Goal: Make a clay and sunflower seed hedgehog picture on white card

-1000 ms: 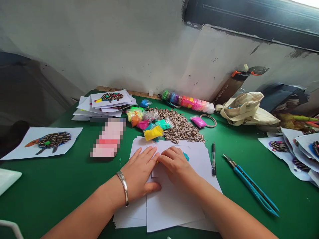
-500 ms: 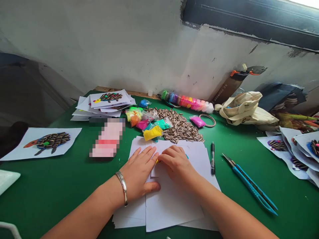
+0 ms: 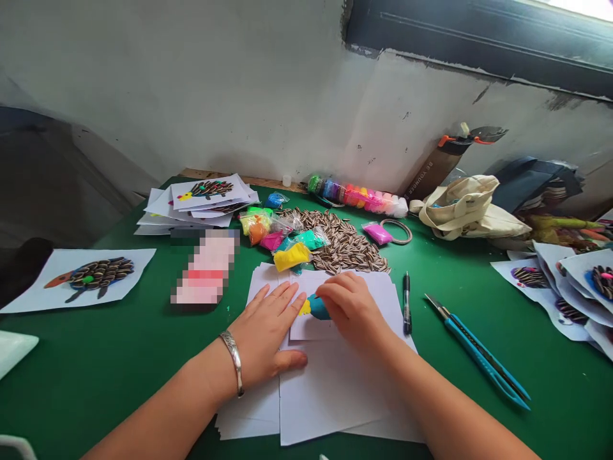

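My left hand (image 3: 271,329) lies flat on the white sheets (image 3: 335,390), fingers spread, holding nothing. It presses beside a small white card (image 3: 306,331) on top of the sheets. On that card are a yellow clay piece (image 3: 305,308) and a blue clay shape (image 3: 318,308). Over the right part of the blue shape, my right hand (image 3: 352,306) is closed in a pinch; a small dark tip shows at its fingertips, too small to name. The fingers hide the rest of the blue shape.
Sunflower seeds (image 3: 347,243) and bagged clay, including a yellow bag (image 3: 292,257), lie behind the sheets. A pen (image 3: 407,303) and blue tweezers (image 3: 479,354) are at right. Seed pictures (image 3: 103,278) lie left and right. A cloth bag (image 3: 460,207) stands near the wall.
My right hand has shifted right and slightly up from the yellow piece, uncovering much of the blue shape. My left hand has stayed in place on the paper.
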{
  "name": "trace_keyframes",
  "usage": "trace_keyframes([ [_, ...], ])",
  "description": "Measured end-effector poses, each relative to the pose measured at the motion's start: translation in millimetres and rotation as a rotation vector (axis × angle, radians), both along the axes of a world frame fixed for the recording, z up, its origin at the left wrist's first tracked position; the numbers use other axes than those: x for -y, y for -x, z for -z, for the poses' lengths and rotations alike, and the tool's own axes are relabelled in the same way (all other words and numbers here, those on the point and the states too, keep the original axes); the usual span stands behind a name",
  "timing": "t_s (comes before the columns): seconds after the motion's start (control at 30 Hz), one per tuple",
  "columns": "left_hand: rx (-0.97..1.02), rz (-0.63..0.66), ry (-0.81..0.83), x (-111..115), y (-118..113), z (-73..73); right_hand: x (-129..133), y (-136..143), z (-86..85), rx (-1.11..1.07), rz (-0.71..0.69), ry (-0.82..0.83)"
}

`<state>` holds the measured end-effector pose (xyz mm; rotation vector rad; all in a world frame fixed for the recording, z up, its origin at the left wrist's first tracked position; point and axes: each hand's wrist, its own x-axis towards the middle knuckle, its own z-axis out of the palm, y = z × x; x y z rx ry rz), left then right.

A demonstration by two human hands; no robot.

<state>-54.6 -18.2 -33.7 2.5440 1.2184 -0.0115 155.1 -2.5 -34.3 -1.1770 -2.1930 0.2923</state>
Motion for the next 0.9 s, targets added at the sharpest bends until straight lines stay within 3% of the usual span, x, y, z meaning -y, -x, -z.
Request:
trace_keyframes([
  [0.23, -0.007, 0.003, -0.002, 1, -2, -1.4, -17, -53, 4.3, -0.163, 0.247, 0.000],
  [0.37, -0.031, 0.012, -0.005, 1, -3, -0.9, -21, -68, 2.6, -0.187, 0.361, 0.003],
  [0.9, -0.096, 0.022, -0.084, -1, -12, -2.8, -26, -73, -1.1, -0.183, 0.344, -0.009],
])
